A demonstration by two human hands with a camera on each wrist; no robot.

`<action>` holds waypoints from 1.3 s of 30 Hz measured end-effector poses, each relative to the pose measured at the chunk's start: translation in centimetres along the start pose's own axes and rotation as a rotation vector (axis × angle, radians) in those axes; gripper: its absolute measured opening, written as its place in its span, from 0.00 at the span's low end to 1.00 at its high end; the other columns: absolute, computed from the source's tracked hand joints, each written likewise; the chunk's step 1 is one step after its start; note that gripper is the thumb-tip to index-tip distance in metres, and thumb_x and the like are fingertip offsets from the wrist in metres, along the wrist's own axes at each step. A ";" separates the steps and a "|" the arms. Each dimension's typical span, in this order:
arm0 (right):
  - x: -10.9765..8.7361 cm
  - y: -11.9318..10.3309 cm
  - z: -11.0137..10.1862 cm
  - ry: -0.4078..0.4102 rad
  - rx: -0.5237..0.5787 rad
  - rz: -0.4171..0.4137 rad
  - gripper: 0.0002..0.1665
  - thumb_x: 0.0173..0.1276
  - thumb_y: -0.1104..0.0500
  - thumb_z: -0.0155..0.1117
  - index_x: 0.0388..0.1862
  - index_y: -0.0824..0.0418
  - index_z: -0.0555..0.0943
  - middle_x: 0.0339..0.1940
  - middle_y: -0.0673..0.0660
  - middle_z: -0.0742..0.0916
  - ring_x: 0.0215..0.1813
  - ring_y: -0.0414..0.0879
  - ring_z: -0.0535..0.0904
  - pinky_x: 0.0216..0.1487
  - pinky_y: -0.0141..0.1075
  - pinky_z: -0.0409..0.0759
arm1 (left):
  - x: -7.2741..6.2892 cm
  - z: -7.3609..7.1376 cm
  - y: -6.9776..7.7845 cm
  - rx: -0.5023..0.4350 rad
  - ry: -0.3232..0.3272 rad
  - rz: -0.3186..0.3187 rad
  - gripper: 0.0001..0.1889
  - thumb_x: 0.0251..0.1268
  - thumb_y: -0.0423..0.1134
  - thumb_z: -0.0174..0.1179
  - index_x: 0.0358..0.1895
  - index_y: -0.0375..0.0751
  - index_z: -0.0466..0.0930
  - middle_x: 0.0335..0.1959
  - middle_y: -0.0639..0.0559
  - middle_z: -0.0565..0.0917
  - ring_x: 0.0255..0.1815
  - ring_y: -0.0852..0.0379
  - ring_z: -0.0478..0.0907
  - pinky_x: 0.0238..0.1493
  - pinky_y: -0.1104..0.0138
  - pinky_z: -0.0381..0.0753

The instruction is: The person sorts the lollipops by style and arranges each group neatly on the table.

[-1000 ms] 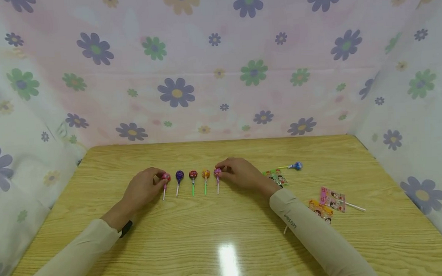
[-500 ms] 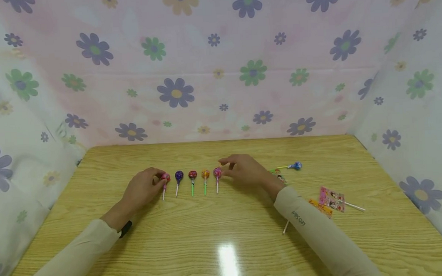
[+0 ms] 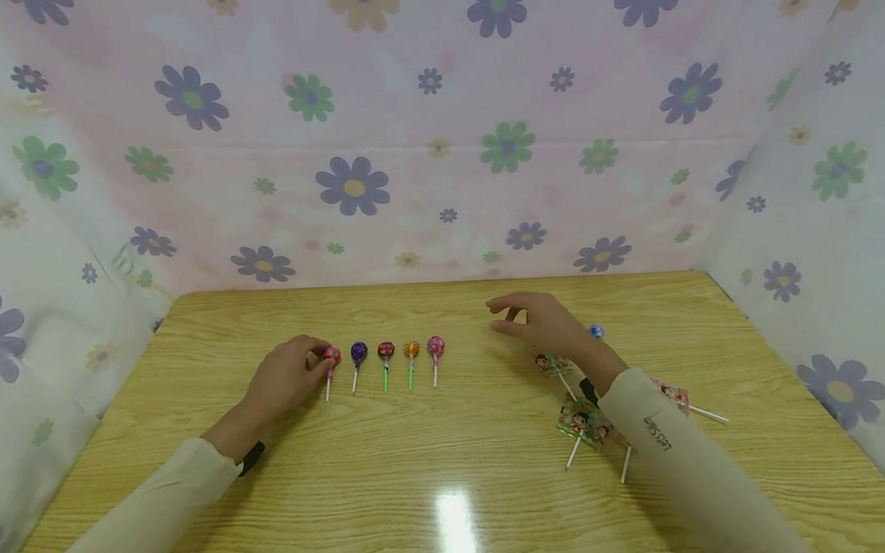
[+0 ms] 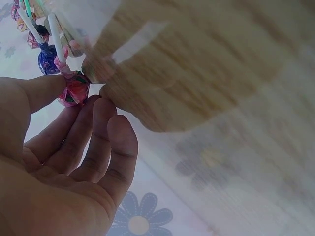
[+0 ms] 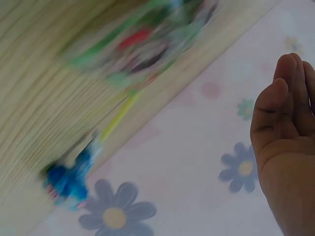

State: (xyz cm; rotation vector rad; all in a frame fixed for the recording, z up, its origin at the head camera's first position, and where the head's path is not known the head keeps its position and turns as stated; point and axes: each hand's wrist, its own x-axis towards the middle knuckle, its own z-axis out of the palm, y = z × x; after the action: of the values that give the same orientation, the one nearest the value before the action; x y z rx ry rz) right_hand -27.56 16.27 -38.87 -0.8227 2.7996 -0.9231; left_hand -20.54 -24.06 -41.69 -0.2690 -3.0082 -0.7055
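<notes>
Five lollipops would be a full row, so I name each: my left hand point(image 3: 286, 376) pinches the head of a red-pink lollipop point(image 4: 75, 91) at the row's left end, between thumb and fingers. To its right lie a purple lollipop point(image 3: 359, 353), a dark red lollipop point(image 3: 386, 350), an orange lollipop point(image 3: 412, 348) and a pink lollipop point(image 3: 435, 344), sticks toward me. My right hand point(image 3: 546, 323) is raised to the right of the row, fingers extended, holding nothing. Nearby, a blue lollipop point(image 5: 66, 182) with a yellow stick is partly hidden behind that hand in the head view.
Flat-wrapped lollipops lie right of centre, among them a green packet point(image 3: 579, 421) and a pink packet point(image 3: 670, 392); my right sleeve covers some. Floral cloth point(image 3: 439, 210) walls the wooden table point(image 3: 311, 500) at the back and sides.
My right hand has let go of the pink lollipop and moved right, away from the row. The left hand keeps its pinch and has not moved.
</notes>
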 end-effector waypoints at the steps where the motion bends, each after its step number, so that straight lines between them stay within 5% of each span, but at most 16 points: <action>1: -0.3 0.5 -0.3 0.007 -0.006 0.011 0.27 0.73 0.47 0.62 0.67 0.56 0.77 0.60 0.56 0.85 0.45 0.49 0.81 0.30 0.37 0.74 | 0.0 0.0 0.0 -0.001 -0.002 0.000 0.16 0.71 0.40 0.60 0.56 0.34 0.82 0.48 0.40 0.85 0.34 0.55 0.79 0.37 0.58 0.79; 11: -3.7 5.0 -3.0 0.054 -0.072 0.072 0.28 0.74 0.44 0.60 0.66 0.56 0.78 0.62 0.56 0.84 0.49 0.48 0.81 0.35 0.38 0.74 | -0.2 0.0 -0.1 0.002 -0.004 -0.006 0.16 0.71 0.40 0.61 0.56 0.35 0.82 0.48 0.41 0.85 0.32 0.56 0.77 0.34 0.62 0.76; 20: -6.8 7.3 -5.2 0.089 -0.124 0.110 0.27 0.73 0.46 0.61 0.64 0.59 0.79 0.61 0.59 0.84 0.48 0.51 0.82 0.32 0.37 0.74 | -0.1 0.0 0.0 -0.004 -0.011 -0.014 0.17 0.71 0.39 0.61 0.57 0.34 0.82 0.47 0.41 0.85 0.32 0.56 0.77 0.35 0.61 0.77; 25: -8.5 8.3 -5.5 0.097 -0.134 0.144 0.26 0.74 0.47 0.61 0.63 0.60 0.79 0.61 0.62 0.83 0.50 0.54 0.82 0.39 0.41 0.77 | 0.0 0.0 0.0 -0.021 -0.003 -0.010 0.16 0.71 0.40 0.61 0.56 0.34 0.82 0.42 0.43 0.84 0.30 0.57 0.76 0.33 0.62 0.76; 39: -9.1 9.5 -5.4 0.076 -0.132 0.264 0.25 0.76 0.47 0.58 0.63 0.61 0.79 0.57 0.64 0.83 0.49 0.56 0.81 0.36 0.39 0.78 | 0.0 0.2 -0.1 -0.002 0.015 0.012 0.16 0.71 0.40 0.61 0.55 0.34 0.83 0.47 0.40 0.85 0.33 0.55 0.79 0.38 0.57 0.80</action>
State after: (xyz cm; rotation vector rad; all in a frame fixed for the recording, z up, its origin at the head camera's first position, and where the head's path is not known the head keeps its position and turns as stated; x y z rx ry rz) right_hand -25.50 30.18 -40.69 -0.4216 2.9648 -0.7497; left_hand -20.58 -24.06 -41.90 -0.2797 -2.9892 -0.7070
